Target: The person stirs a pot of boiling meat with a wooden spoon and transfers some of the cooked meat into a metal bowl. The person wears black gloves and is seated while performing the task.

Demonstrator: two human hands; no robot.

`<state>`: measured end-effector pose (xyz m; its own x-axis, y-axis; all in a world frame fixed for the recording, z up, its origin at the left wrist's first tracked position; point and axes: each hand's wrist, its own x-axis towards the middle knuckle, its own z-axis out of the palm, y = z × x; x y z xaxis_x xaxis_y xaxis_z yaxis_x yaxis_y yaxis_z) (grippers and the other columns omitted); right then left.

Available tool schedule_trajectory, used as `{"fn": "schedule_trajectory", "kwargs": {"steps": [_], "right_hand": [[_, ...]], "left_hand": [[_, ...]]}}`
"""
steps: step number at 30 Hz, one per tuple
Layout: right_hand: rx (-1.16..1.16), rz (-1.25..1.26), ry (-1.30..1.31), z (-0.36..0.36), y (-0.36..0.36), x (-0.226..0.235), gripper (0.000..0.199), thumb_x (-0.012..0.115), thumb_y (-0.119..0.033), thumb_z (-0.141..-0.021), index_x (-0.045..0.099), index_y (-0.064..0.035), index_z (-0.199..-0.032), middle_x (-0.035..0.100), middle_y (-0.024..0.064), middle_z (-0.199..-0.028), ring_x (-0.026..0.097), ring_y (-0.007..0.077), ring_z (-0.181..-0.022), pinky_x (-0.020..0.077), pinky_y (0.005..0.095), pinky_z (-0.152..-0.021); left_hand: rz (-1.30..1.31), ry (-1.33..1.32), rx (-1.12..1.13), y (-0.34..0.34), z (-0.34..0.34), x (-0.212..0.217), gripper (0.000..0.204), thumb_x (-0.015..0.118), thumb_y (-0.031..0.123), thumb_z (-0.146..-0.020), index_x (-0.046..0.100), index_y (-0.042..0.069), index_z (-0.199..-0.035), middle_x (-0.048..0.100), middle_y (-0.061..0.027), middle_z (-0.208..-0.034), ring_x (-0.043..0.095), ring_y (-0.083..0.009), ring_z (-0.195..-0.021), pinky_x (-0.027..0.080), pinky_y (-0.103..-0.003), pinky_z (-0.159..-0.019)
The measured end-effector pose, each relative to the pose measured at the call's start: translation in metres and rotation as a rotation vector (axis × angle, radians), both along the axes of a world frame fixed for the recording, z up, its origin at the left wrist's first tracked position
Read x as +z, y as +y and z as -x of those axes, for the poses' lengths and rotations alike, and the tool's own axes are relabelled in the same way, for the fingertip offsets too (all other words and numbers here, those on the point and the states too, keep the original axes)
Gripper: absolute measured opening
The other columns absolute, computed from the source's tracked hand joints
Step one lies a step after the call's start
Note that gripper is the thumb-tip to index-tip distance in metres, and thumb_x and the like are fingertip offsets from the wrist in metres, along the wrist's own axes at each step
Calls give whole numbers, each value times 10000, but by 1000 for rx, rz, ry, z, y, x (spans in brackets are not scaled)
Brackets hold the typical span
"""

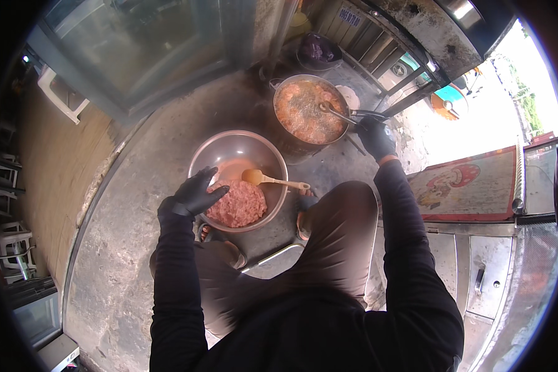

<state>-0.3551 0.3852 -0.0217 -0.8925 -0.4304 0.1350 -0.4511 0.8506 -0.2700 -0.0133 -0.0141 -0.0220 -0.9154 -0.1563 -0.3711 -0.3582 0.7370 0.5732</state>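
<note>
My left hand [199, 193], in a black glove, lies at the left side of a wide metal bowl [273, 155], its fingers apart at the edge of a mound of raw ground meat [239, 204]. A wooden spoon [273, 180] rests in the bowl, its handle over the right rim. My right hand [376, 137], also black-gloved, is closed around the handle of a metal ladle [337, 113]. The ladle's round end sits at the surface of a large pot [297, 137] full of bubbling liquid with pinkish-orange pieces [301, 121]. Part of the ladle's handle is hidden by my fingers.
Behind the pot stands a dark basin [319, 53] with a purple bag in it. A pale round item [348, 96] lies beside the pot. Metal cabinets [487, 273] flank my right, a glass-panelled case [142, 56] the far left. White plastic stools [15, 248] line the left.
</note>
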Motion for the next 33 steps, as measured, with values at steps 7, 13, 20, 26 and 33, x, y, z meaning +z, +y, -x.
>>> {"fn": "schedule_trajectory", "kwargs": {"steps": [7, 13, 20, 26, 33], "right_hand": [[75, -125, 29, -13, -14, -19, 291, 636, -372, -910, 692, -136, -1069, 725, 179, -1010, 700, 406, -912, 537, 535, -787], [80, -59, -63, -15, 16, -35, 269, 605, -296, -947, 706, -85, -1080, 725, 182, -972, 724, 338, -837, 557, 455, -742], [41, 160, -573, -10, 40, -31, 229, 548, -186, -972, 727, -69, -1053, 621, 32, -744, 538, 130, -562, 443, 287, -517], [-392, 509, -855, -17, 17, -35, 320, 507, -314, -1009, 725, -91, -1080, 636, 53, -785, 413, 99, -498, 336, 268, -421], [2, 130, -449, 6, 41, -77, 219, 587, -117, -953, 699, -58, -1132, 649, 52, -839, 539, 121, -567, 448, 287, -502]], "left_hand": [[-6, -14, -3, 1, 1, 4, 766, 639, 509, -925, 450, 7, -1472, 452, -236, -1518, 394, -342, -1449, 337, -404, -1186], [-7, 4, 5, -2, -2, 0, 768, 638, 515, -926, 448, 14, -1477, 458, -216, -1522, 393, -333, -1451, 338, -403, -1185], [-20, 8, -12, 0, 1, 0, 780, 635, 524, -927, 439, 15, -1485, 439, -214, -1538, 376, -323, -1464, 326, -399, -1193], [14, -39, -5, 0, 0, 2, 782, 623, 525, -934, 427, 17, -1494, 431, -216, -1542, 369, -328, -1467, 321, -399, -1198], [8, 5, -13, -1, 1, 1, 782, 619, 529, -937, 428, 11, -1491, 435, -220, -1538, 375, -328, -1463, 326, -399, -1194]]}}
